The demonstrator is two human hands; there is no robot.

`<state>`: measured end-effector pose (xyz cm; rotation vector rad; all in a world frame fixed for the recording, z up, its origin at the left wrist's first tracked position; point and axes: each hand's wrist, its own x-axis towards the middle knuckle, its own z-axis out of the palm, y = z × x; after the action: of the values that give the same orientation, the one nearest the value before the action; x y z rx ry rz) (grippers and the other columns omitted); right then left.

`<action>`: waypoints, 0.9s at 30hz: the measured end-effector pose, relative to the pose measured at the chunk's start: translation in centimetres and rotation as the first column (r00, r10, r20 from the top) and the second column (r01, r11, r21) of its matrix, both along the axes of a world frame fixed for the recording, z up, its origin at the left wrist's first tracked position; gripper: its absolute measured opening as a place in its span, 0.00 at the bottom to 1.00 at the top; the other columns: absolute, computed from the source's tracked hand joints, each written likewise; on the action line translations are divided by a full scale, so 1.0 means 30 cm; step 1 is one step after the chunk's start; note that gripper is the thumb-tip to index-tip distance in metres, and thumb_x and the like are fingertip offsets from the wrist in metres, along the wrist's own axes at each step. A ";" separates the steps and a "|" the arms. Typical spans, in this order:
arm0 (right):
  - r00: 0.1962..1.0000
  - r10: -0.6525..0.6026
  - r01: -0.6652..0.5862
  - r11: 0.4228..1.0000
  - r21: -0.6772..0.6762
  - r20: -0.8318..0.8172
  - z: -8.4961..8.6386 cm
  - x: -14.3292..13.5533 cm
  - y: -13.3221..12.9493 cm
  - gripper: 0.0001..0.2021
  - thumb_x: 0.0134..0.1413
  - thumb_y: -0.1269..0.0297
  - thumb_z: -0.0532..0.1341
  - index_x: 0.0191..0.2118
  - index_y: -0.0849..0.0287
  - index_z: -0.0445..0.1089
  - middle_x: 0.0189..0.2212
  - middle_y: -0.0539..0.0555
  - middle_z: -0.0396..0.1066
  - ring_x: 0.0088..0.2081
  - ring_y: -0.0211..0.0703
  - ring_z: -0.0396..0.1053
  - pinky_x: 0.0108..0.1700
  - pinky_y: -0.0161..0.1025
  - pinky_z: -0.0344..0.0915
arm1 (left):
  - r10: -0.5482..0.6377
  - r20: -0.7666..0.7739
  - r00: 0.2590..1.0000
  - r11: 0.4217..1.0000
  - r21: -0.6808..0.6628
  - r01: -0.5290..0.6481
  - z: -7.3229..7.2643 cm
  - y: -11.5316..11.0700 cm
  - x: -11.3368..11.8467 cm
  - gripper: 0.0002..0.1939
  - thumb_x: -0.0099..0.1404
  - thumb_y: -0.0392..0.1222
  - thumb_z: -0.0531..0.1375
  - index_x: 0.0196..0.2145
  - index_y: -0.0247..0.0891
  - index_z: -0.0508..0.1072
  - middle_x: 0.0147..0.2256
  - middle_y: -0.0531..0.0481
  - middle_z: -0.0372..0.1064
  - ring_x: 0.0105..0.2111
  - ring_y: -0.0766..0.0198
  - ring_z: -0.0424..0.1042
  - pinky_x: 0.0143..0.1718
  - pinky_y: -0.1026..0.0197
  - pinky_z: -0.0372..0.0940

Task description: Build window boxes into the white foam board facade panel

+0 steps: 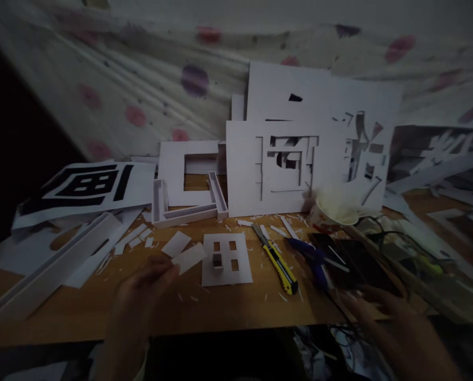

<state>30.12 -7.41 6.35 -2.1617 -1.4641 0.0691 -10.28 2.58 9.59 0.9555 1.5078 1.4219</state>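
My left hand (152, 280) pinches a small white foam-board rectangle (189, 258) between thumb and fingertips, just above the table. Right beside it lies a white square panel (242, 264) with several small square windows cut through it. A small folded white piece (217, 261) stands on that panel at the lower left window. My right hand (391, 317), dim and a little blurred, is near the table's front edge with its fingers apart. The nearest tool to it is a blue glue gun (318, 259). A yellow box cutter (279, 264) lies between the panel and the glue gun, blade out.
Cut-out boards (240, 169) lean against the patterned curtain (152, 79). A hollow white letter frame (192, 214) and a long white channel (57, 264) stand left. A paper bowl (327, 217), a dark phone-like slab (363, 259) and cables are at right. White scraps litter the table.
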 end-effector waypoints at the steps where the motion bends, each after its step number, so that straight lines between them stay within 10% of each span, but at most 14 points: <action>1: 0.999 0.002 -0.001 1.000 0.019 -0.040 0.010 -0.027 -0.030 0.24 0.52 0.36 0.62 0.40 0.52 0.78 0.36 0.57 0.80 0.35 0.59 0.77 0.35 0.50 0.70 | -0.045 -0.026 0.999 0.998 -0.034 0.044 0.004 0.015 -0.011 0.12 0.39 0.48 0.74 0.16 0.41 0.77 0.25 0.48 0.72 0.29 0.57 0.70 0.32 0.59 0.64; 4: 0.988 0.114 -0.088 0.971 0.220 -0.109 0.019 -0.188 -0.017 0.14 0.60 0.47 0.61 0.42 0.49 0.75 0.39 0.54 0.78 0.39 0.54 0.76 0.39 0.46 0.71 | -0.203 -0.193 0.960 0.977 -0.106 0.185 0.038 0.065 -0.034 0.13 0.42 0.52 0.71 0.18 0.40 0.79 0.29 0.45 0.75 0.32 0.56 0.71 0.34 0.59 0.65; 7: 0.866 0.492 -0.440 0.835 0.330 -0.090 -0.031 -0.391 0.115 0.05 0.62 0.61 0.60 0.42 0.50 0.72 0.40 0.53 0.77 0.41 0.49 0.76 0.43 0.44 0.73 | -0.428 -0.375 0.822 0.902 -0.240 0.360 0.088 0.121 -0.046 0.14 0.49 0.54 0.66 0.21 0.41 0.80 0.30 0.47 0.76 0.34 0.55 0.72 0.36 0.58 0.65; 11: 0.764 0.640 -0.588 0.740 0.328 -0.075 -0.157 -0.559 0.250 0.13 0.59 0.72 0.57 0.48 0.54 0.69 0.49 0.59 0.72 0.50 0.51 0.73 0.49 0.48 0.74 | -0.595 -0.472 0.651 0.800 -0.429 0.419 0.125 0.188 -0.057 0.14 0.51 0.54 0.63 0.22 0.40 0.78 0.30 0.49 0.76 0.33 0.56 0.72 0.37 0.57 0.64; 18: 0.787 0.602 -0.567 0.792 0.226 -0.134 -0.304 -0.582 0.234 0.24 0.60 0.69 0.57 0.62 0.58 0.60 0.60 0.65 0.64 0.59 0.58 0.67 0.55 0.56 0.72 | -0.646 -0.479 0.594 0.749 -0.548 0.373 0.119 0.251 -0.023 0.14 0.47 0.53 0.61 0.20 0.40 0.75 0.28 0.50 0.74 0.32 0.57 0.71 0.36 0.57 0.63; 27: 0.761 0.632 -0.572 0.760 0.308 -0.147 -0.354 -0.597 0.246 0.22 0.61 0.70 0.56 0.60 0.59 0.61 0.61 0.67 0.62 0.62 0.61 0.63 0.56 0.60 0.70 | -0.624 -0.591 0.511 0.776 -0.546 0.316 0.094 0.241 0.093 0.09 0.46 0.48 0.57 0.19 0.40 0.70 0.24 0.53 0.69 0.27 0.62 0.66 0.30 0.60 0.59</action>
<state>12.20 -0.04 -4.28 -1.3475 -1.8547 0.3516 -7.49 9.81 12.43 1.6774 1.7766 0.2513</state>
